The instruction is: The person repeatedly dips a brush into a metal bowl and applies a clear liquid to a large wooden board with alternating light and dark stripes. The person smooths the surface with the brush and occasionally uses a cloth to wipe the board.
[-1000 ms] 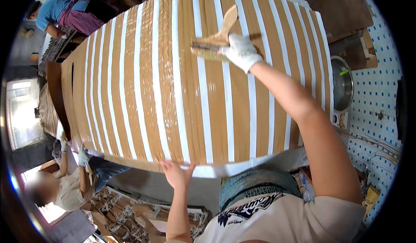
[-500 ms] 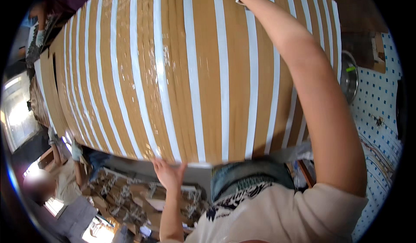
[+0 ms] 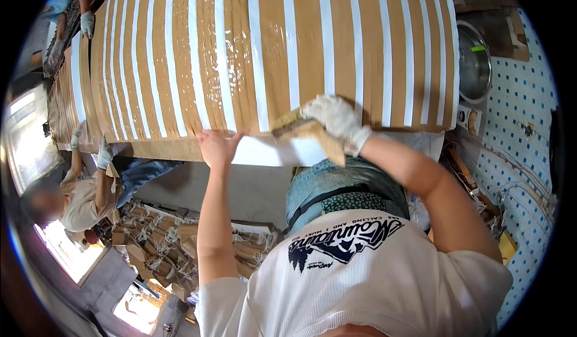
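A broad layer of overlapping brown strips (image 3: 306,48) with white bands between them covers the work surface. The left part shines as if wet. My bare left hand (image 3: 217,148) rests its fingertips on the near edge, with the thumb spread to the right and nothing gripped. To its right, my right hand (image 3: 333,118), in a white glove, is closed round a flat brown brush-like piece (image 3: 294,127) near that edge; its exact kind is unclear. A white margin (image 3: 270,152) lies along the edge between and below my hands.
A metal basin (image 3: 475,63) stands right of the table. Bundles of brown pieces with white strings (image 3: 162,241) lie lower left. One person (image 3: 90,193) stands at the left near side; another person's gloved hand (image 3: 87,24) touches the far left.
My right hand has come back from the far side to the near edge, and the brown piece now shows in it. My left hand stays at the edge as the view has shifted.
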The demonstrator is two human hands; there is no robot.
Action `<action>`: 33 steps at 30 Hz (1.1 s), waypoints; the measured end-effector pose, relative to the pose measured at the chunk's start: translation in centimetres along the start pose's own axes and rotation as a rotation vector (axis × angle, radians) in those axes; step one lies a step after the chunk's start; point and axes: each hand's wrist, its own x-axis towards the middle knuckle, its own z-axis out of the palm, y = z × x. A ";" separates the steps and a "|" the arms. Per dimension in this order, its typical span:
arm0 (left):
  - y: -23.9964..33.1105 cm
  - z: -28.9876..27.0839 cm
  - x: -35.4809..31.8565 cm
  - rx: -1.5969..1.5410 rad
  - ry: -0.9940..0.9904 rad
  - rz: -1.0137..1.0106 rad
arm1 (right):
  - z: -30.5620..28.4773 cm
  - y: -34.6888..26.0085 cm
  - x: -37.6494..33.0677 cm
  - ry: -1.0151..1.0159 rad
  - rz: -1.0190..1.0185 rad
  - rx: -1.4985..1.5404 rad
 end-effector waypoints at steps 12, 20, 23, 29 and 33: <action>-0.5 0.2 0.5 -0.034 -0.098 -0.018 | 1.4 0.5 -2.1 0.317 0.138 -0.142; 0.3 -1.2 0.1 0.015 -0.108 0.073 | -5.8 1.7 2.1 -0.135 0.577 -0.088; 1.2 -2.5 -1.0 0.011 -0.125 0.152 | -1.5 3.3 0.4 0.628 0.074 -0.126; 0.8 -1.7 -1.5 -0.055 0.054 0.116 | -4.6 0.8 -0.9 -0.038 0.265 -0.032; -0.1 -0.3 -1.0 -0.146 0.013 0.059 | -11.4 4.9 8.1 0.192 0.438 -0.079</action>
